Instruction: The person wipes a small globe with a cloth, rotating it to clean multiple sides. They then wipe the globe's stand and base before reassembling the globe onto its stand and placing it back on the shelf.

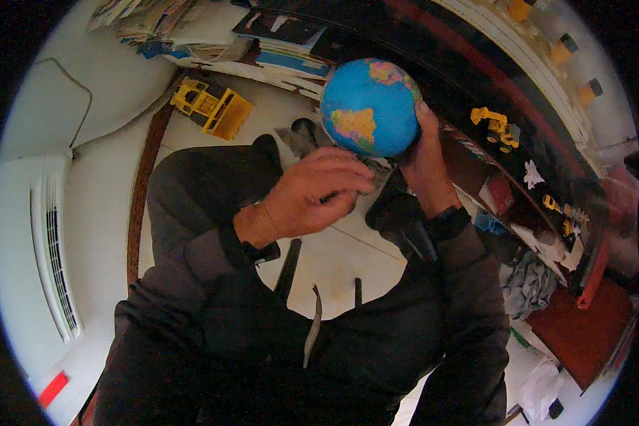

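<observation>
A blue globe [370, 114] with coloured continents is held up in front of me, above my shoes. My right hand [431, 154] grips it from its right side, with the thumb up along the edge and the other fingers hidden behind it. Just below the globe's lower left is my left hand [314, 191], its back towards me. The left fingers are curled and the thumb lies near them, with a dark spot between. Whether that spot is a gap or a small object is unclear.
On the floor at the upper left stands a yellow toy bulldozer [213, 106]. Books [287, 48] and papers are stacked behind the globe. To the right, a dark shelf [543, 160] carries a yellow toy excavator [495, 128] and a white figure [532, 174]. A white air conditioner [37, 245] stands left.
</observation>
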A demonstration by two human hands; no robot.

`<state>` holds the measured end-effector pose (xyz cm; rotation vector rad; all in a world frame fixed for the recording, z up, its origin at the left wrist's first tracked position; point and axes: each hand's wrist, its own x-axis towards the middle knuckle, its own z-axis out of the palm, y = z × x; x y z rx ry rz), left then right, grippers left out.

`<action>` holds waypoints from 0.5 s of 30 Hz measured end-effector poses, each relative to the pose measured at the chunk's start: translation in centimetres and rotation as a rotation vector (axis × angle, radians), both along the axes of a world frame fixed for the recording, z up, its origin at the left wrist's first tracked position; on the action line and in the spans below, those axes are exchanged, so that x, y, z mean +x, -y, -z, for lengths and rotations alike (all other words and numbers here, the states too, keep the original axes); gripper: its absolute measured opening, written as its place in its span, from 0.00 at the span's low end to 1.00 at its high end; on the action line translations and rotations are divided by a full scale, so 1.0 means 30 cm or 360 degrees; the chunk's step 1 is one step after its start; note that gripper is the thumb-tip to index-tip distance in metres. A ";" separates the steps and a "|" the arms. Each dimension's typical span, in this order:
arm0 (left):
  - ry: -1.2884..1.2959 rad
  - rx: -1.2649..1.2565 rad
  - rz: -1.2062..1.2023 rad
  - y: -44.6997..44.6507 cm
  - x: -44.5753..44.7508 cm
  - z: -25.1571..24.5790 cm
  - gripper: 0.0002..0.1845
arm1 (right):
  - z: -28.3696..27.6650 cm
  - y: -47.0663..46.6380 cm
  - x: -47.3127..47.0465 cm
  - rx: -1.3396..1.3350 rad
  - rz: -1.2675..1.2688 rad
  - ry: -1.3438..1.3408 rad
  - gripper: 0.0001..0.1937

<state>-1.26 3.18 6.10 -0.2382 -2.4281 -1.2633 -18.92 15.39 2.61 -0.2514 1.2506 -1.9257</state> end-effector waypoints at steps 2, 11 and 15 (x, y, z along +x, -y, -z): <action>0.0212 0.0426 -0.0084 0.013 0.008 0.002 0.13 | -0.022 -0.004 -0.002 -0.0014 0.0042 0.0070 0.40; 0.0672 0.1517 -0.0659 0.150 -0.023 -0.051 0.31 | -0.024 -0.024 0.000 -0.0186 -0.0045 -0.0440 0.38; 0.1072 0.1017 -0.0429 0.211 -0.029 -0.060 0.45 | -0.047 -0.030 -0.002 0.0066 -0.0283 -0.0511 0.39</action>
